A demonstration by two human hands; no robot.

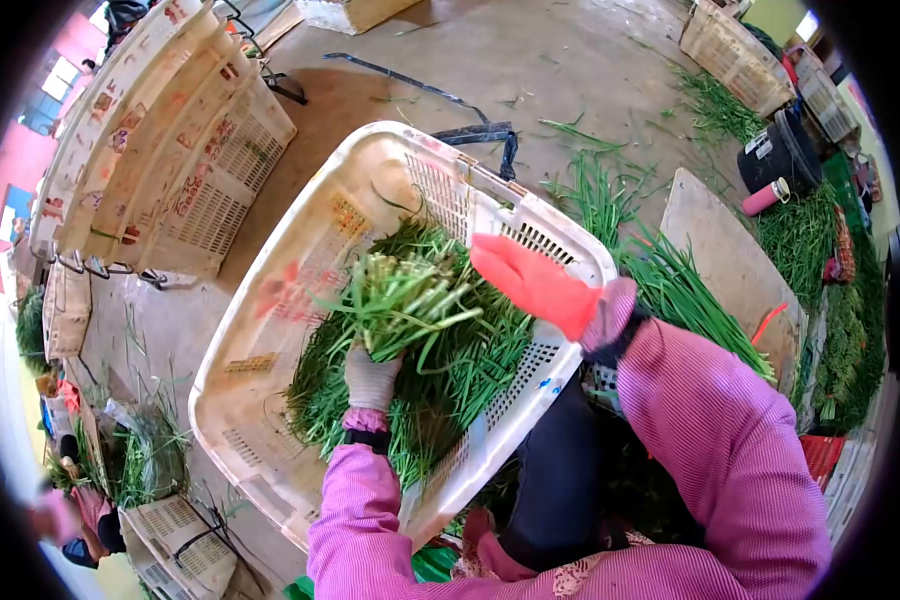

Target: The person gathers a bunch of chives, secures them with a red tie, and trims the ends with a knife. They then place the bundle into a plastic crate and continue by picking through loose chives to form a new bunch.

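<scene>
My left hand point(372, 378), in a grey glove, is closed around a bunch of chives point(410, 300) with its pale cut ends showing. It holds the bunch over a large white plastic basket point(245, 400). More loose chives point(480, 375) lie inside the basket, under and beside the held bunch. My right hand point(535, 285), in an orange-red glove, hovers near the basket's right rim. Its fingers are stretched out and held together, with nothing in them. A small gap separates it from the bunch.
Stacked white baskets point(200, 190) stand at the left. Long green chives point(685, 295) lie on the floor to the right, beside a board point(730, 260). A black bucket point(780, 155) and a pink bottle point(765, 197) are farther right. Another person point(80, 520) is partly visible at lower left.
</scene>
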